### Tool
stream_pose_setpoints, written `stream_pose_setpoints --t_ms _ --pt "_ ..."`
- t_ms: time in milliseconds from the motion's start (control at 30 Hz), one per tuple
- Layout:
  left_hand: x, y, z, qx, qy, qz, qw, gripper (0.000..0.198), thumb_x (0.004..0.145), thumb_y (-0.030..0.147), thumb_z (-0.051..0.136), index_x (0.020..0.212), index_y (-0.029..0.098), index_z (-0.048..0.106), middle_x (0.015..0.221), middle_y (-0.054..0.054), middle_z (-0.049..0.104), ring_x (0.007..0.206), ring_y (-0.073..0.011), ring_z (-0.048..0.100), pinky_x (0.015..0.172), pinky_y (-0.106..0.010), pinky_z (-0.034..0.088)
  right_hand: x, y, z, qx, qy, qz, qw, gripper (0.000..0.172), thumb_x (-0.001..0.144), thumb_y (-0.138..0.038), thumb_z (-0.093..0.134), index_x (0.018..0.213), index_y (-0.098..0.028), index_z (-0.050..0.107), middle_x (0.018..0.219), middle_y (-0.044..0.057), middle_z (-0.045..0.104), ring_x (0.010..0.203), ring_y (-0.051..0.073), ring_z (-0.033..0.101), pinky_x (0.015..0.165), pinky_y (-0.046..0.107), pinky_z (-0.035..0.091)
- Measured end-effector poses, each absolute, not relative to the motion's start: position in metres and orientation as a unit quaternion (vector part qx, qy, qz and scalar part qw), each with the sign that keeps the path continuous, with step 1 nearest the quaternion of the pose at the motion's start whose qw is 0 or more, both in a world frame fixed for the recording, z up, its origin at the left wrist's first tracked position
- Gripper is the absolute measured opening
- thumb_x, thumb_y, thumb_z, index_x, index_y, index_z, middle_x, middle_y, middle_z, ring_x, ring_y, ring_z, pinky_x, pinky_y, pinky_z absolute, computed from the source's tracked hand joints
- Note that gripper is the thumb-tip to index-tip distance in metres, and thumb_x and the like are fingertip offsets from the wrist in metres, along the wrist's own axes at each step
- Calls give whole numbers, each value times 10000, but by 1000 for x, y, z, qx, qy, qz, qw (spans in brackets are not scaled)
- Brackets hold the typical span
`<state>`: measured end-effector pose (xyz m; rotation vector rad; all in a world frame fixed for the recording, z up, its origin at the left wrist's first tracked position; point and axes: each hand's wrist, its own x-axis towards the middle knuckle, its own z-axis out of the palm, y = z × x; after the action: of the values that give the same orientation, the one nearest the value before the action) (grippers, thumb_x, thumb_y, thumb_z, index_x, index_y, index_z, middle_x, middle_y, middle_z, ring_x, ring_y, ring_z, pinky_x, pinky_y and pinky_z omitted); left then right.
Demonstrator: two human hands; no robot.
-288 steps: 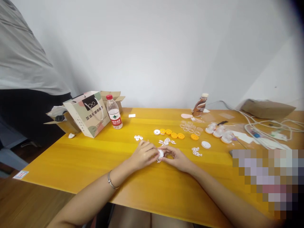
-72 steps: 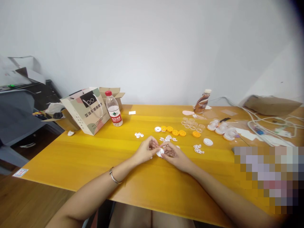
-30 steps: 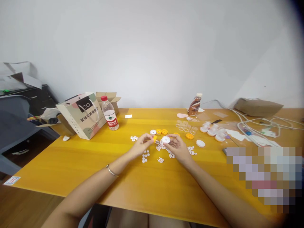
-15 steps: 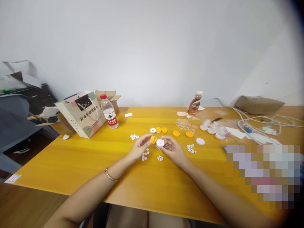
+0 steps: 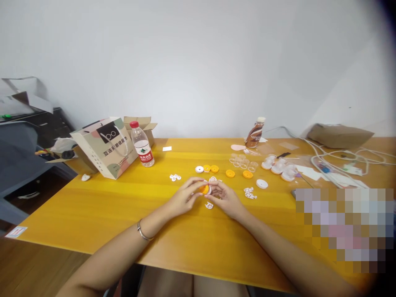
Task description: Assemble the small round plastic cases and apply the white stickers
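Observation:
Between my two hands an orange disc (image 5: 204, 189) is pressed against a white disc (image 5: 209, 190). My left hand (image 5: 185, 197) grips the orange disc from the left, fingers closed round it. From the right, my right hand (image 5: 225, 199) pinches the white disc. Just below them a small white openwork piece (image 5: 209, 205) lies on the yellow table (image 5: 173, 247). More openwork pieces (image 5: 250, 193) rest to the right. Behind my hands are a white ring (image 5: 199, 169) and several orange rings (image 5: 214, 168). Small white parts (image 5: 175, 177) lie beyond my left hand.
A water bottle (image 5: 142, 145), paper bag (image 5: 108, 150) and cardboard box (image 5: 148, 130) stand at the left. Farther right are clear cups (image 5: 244, 162), a brown bottle (image 5: 255, 134), domed pieces (image 5: 278, 166), a white disc (image 5: 261, 184) and white cables (image 5: 318, 159).
My left hand has moved right and turned the orange disc, bringing it up against the white disc in my right hand. The small white dots near my left hand are now covered.

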<state>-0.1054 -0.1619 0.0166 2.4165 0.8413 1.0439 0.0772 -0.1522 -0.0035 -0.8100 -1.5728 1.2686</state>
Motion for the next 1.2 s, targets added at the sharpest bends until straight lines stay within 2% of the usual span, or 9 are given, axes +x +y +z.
stream_pose_setpoints --t_ms 167,333,533,633,900,1067,1200 --pt "-110 -158 17 901 257 321 137 493 819 39 392 1268 241 372 1207 -88 457 1144 -179 415 959 -350 374 77 -153 -3 -339 -598 576 442 385 619 -229 693 973 -209 544 711 -27 598 683 122 592 672 272 477" --pt "-115 -156 17 921 236 282 131 537 806 7 363 1288 241 342 1210 -82 467 1117 -162 430 929 -322 386 79 -152 -2 -345 -584 608 412 276 600 -210 697 851 -175 586 721 -8 634 671 123 596 644 264 469" --pt "-117 -155 18 922 256 276 92 400 860 181 417 1258 214 397 1034 -100 556 933 -171 518 821 -312 426 75 -155 -2 -360 -576 601 420 263 580 -184 696 821 -179 591 686 -16 634 643 119 588 619 256 463" --pt "-117 -156 18 923 264 271 70 371 871 215 405 1241 198 417 972 -99 568 871 -166 525 789 -305 432 73 -156 -3 -362 -579 592 428 256 586 -177 686 824 -183 592 682 -19 629 649 114 582 619 248 462" --pt "-118 -157 19 932 246 257 71 450 855 123 384 1293 215 339 1066 -103 543 949 -176 495 843 -327 405 75 -156 -1 -364 -574 605 415 271 596 -215 688 852 -184 605 681 -12 633 623 114 575 598 238 457" --pt "-116 -160 21 925 253 267 96 408 868 161 382 1274 198 366 1009 -96 549 926 -169 494 831 -301 402 78 -156 -1 -325 -582 649 366 327 666 -239 654 983 -176 604 737 2 643 645 105 563 646 240 437" --pt "-114 -160 22 924 261 261 100 360 875 231 395 1231 192 425 940 -90 545 873 -167 501 795 -284 412 78 -157 -1 -332 -592 648 345 295 655 -228 657 945 -179 629 777 7 658 678 117 573 691 260 433"
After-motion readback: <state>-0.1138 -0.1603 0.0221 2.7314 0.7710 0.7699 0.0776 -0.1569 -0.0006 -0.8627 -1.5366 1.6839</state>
